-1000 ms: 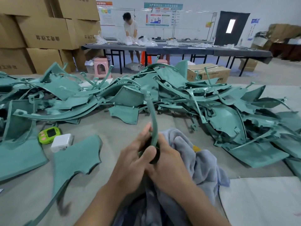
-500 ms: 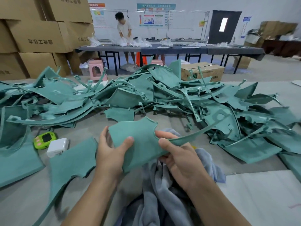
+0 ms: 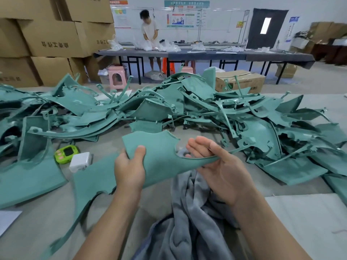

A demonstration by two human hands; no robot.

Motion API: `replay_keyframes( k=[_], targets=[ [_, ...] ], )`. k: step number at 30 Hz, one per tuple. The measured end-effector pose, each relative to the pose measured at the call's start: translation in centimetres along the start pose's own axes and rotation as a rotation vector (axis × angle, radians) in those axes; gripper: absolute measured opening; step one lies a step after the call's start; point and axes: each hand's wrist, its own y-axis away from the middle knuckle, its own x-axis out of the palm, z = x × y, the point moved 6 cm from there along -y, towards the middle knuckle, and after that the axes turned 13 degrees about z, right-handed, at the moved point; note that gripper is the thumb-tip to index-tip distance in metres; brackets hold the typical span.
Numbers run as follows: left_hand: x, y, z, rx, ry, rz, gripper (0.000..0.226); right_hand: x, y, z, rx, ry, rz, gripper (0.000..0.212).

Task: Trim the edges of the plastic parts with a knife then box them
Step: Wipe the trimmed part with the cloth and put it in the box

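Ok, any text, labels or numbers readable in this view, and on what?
Nothing can be read for sure.
Stacked cardboard boxes: printed characters, too blurred.
Wall posters: too small.
Carton behind the pile: print too small.
Green timer: screen unreadable.

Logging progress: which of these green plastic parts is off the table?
The flat part with the thin curved arm: the left hand grips it, the right hand supports it; the other parts lie on the table.
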Motion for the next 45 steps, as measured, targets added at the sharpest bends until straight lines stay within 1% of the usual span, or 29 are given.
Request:
replay_keyframes(
  k=[2,4,7,9,10,11,12,13,15,16,18,19,20,21,22,23,24,25,26,27,28,30,32,34,38,40,41,43,45],
  targets=[
    [0.1,0.6,-1.7,0.09,-0.036,-0.029,0.012,0.5,0.2,0.7,-0.027,0.001,0.002,0.046],
    [0.2,1.4,-3.7,0.2,0.023,-0.048,0.01,1.0,0.6,1.4,-0.04,0.017,-0.028,0.046],
    [0.3,3.2,-6.2,0.356,0.05,-0.056,0.012,0.7,2.3,2.0,0.007,0.1,-0.082,0.051],
    [0.1,5.3,-8.4,0.538,-0.131,-0.048,0.009,0.6,4.1,1.7,0.085,0.131,-0.065,0.063],
    [0.5,6.7,-9.9,0.711,-0.279,-0.029,0.011,1.0,5.0,1.4,0.137,0.124,-0.04,0.069],
    [1.5,8.5,-11.1,0.915,-0.438,0.045,0.015,1.4,5.9,1.1,0.178,0.113,-0.019,0.075],
    [3.1,10.3,-11.7,1.1,-0.572,0.175,0.023,1.9,6.6,1.0,0.199,0.11,0.012,0.079],
    [4.8,11.9,-11.7,1.212,-0.691,0.32,0.032,2.3,7.2,1.1,0.205,0.102,0.055,0.083],
    [7.7,14.6,-10.6,1.269,-0.848,0.539,0.044,3.2,8.4,1.7,0.185,0.058,0.125,0.088],
    [8.7,15.7,-9.9,1.233,-0.892,0.622,0.047,3.6,8.9,2.1,0.182,0.028,0.144,0.084],
    [9.6,17.2,-8.8,1.136,-0.84,0.759,0.05,2.9,9.8,2.5,0.185,0.02,0.111,0.059],
    [9.5,17.3,-8.5,1.081,-0.75,0.789,0.048,1.8,10.1,2.6,0.17,0.054,0.057,0.044],
    [9.1,16.9,-8.3,1.02,-0.67,0.76,0.044,0.9,10.4,2.8,0.138,0.105,-0.006,0.034],
    [8.5,16.1,-8.2,0.946,-0.632,0.671,0.044,0.0,10.7,3.0,0.096,0.143,-0.057,0.032],
    [7.8,15.0,-7.9,0.842,-0.609,0.574,0.051,-0.5,11.0,3.0,0.066,0.169,-0.107,0.032],
    [7.3,14.1,-7.4,0.694,-0.548,0.526,0.062,-0.8,11.2,2.8,0.044,0.177,-0.136,0.032],
    [7.2,13.3,-6.5,0.513,-0.432,0.541,0.07,-0.8,11.6,2.7,0.031,0.188,-0.154,0.03],
    [7.6,13.1,-5.6,0.347,-0.244,0.621,0.069,-1.0,11.9,2.5,0.02,0.198,-0.162,0.028],
    [8.1,13.1,-4.7,0.243,-0.054,0.704,0.058,-1.0,12.4,2.5,0.009,0.212,-0.163,0.027],
    [8.4,13.2,-4.0,0.187,0.04,0.755,0.043,-1.0,12.9,2.5,-0.004,0.224,-0.166,0.026],
    [8.5,13.7,-3.8,0.155,0.033,0.807,0.038,-1.0,13.6,2.7,-0.016,0.241,-0.168,0.026],
    [8.9,15.3,-3.6,0.147,-0.112,0.965,0.045,-1.4,15.4,3.0,-0.044,0.287,-0.168,0.028],
    [10.0,16.9,-4.3,0.244,-0.243,1.089,0.035,-2.4,17.9,3.4,-0.061,0.297,-0.181,0.029],
    [11.4,18.8,-5.4,0.22,-0.154,1.177,0.029,-3.4,20.6,3.8,-0.076,0.31,-0.215,0.031],
    [14.5,25.5,-6.9,0.035,-0.026,1.538,0.027,-5.2,27.3,5.2,-0.149,0.353,-0.32,0.04],
    [16.4,28.2,-6.3,-0.072,-0.023,1.564,0.037,-5.8,31.5,5.7,-0.181,0.389,-0.362,0.037],
    [17.7,29.7,-5.8,-0.084,-0.045,1.57,0.033,-6.1,33.6,5.6,-0.183,0.397,-0.379,0.036],
    [20.0,33.1,-4.3,-0.088,-0.118,1.592,0.015,-7.1,38.0,4.7,-0.187,0.367,-0.419,0.039],
    [21.9,37.1,-2.7,-0.072,-0.196,1.699,0.017,-8.6,42.3,3.1,-0.177,0.292,-0.497,0.044]
  ],
)
